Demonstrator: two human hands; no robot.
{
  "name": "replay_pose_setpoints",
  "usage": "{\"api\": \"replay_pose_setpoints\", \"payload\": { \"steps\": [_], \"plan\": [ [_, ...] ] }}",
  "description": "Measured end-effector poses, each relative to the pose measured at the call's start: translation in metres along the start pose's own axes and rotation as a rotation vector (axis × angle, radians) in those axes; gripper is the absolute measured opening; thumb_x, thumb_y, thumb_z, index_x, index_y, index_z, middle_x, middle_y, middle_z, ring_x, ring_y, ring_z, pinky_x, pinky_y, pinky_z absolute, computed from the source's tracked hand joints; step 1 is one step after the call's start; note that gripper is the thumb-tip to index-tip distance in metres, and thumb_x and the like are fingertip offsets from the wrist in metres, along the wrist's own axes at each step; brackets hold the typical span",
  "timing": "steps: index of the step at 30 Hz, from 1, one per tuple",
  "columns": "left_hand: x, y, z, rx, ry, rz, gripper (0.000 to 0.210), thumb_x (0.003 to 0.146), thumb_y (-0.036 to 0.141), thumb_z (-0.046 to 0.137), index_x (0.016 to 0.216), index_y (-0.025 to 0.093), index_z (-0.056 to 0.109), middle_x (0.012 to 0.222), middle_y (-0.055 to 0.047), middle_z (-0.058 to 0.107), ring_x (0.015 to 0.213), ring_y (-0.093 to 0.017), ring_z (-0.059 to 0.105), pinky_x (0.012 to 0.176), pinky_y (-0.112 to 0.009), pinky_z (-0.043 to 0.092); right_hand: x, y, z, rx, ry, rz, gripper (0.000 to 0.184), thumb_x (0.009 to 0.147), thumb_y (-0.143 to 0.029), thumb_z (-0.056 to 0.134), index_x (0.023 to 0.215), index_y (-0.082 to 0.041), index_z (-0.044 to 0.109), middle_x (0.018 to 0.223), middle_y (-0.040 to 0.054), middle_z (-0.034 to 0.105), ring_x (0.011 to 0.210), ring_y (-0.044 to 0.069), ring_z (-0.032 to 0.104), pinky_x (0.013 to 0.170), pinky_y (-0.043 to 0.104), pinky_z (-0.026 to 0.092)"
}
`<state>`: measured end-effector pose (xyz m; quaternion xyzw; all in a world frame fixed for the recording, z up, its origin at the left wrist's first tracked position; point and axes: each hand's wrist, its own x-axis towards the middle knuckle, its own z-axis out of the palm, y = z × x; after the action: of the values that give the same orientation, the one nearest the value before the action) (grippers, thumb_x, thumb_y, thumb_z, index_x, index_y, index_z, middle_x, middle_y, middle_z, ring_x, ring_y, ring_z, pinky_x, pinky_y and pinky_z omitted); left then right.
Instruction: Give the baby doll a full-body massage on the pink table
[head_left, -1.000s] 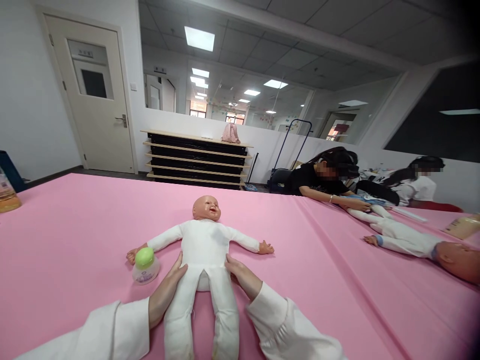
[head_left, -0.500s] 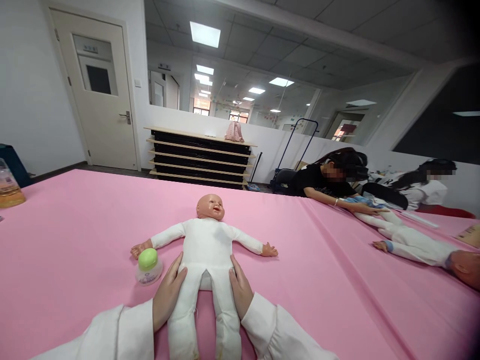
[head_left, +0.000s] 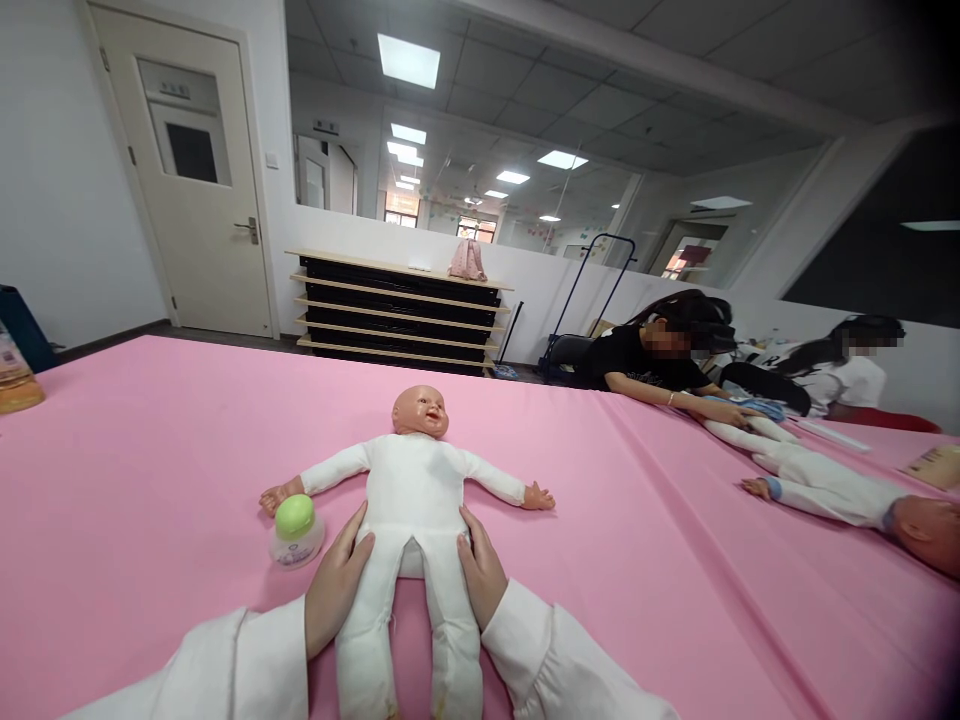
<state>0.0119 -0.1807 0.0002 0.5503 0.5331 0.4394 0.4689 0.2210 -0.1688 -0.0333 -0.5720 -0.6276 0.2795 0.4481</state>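
Note:
A baby doll (head_left: 415, 490) with a white cloth body lies on its back on the pink tabletop, arms spread and head at the far end. My left hand (head_left: 339, 580) grips its hip and upper thigh from the left side, thumb on top. On the opposite side my right hand (head_left: 480, 565) holds the other hip in the same way. The undersides of my fingers are hidden by the doll's body. Just left of my left hand, beside the doll's hand, stands a small translucent jar (head_left: 297, 535) with a green lid.
A bottle of amber liquid (head_left: 16, 375) stands at the table's left edge. Across the pink table (head_left: 637, 580), at the right, a co-worker (head_left: 645, 350) reaches toward another baby doll (head_left: 832, 485). Farther right sits another person (head_left: 847, 370). Stacked shelving (head_left: 397, 310) lies behind the table.
My hands and the doll stay in place. The co-worker's hand has shifted slightly at the other doll's legs, and the view has moved a little.

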Motion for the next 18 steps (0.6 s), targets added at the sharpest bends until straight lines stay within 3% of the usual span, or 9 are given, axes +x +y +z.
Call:
{"api": "replay_pose_setpoints", "payload": {
  "steps": [13,18],
  "plan": [
    [-0.0004,-0.0006,0.0001,-0.031,0.011,0.003,0.057,0.082,0.045,0.039,0.132,0.019,0.032,0.142,-0.004,0.029,0.131,-0.019,0.022,0.11,-0.035,0.017,-0.0004,-0.0003,-0.0004,0.012,-0.011,0.017,0.056,0.084,-0.044,0.034,0.129,-0.011,0.037,0.138,0.0119,0.034,0.129,0.02,0.028,0.108,0.037,0.024],
    [0.0003,-0.0009,-0.0002,-0.006,0.0,0.011,0.059,0.082,0.045,0.038,0.134,0.018,0.029,0.142,-0.004,0.027,0.132,-0.018,0.02,0.11,-0.034,0.017,-0.0008,-0.0008,-0.0002,0.002,0.009,-0.004,0.053,0.084,-0.041,0.035,0.127,-0.011,0.04,0.135,0.0126,0.038,0.127,0.021,0.032,0.107,0.038,0.026]
  ]
}}
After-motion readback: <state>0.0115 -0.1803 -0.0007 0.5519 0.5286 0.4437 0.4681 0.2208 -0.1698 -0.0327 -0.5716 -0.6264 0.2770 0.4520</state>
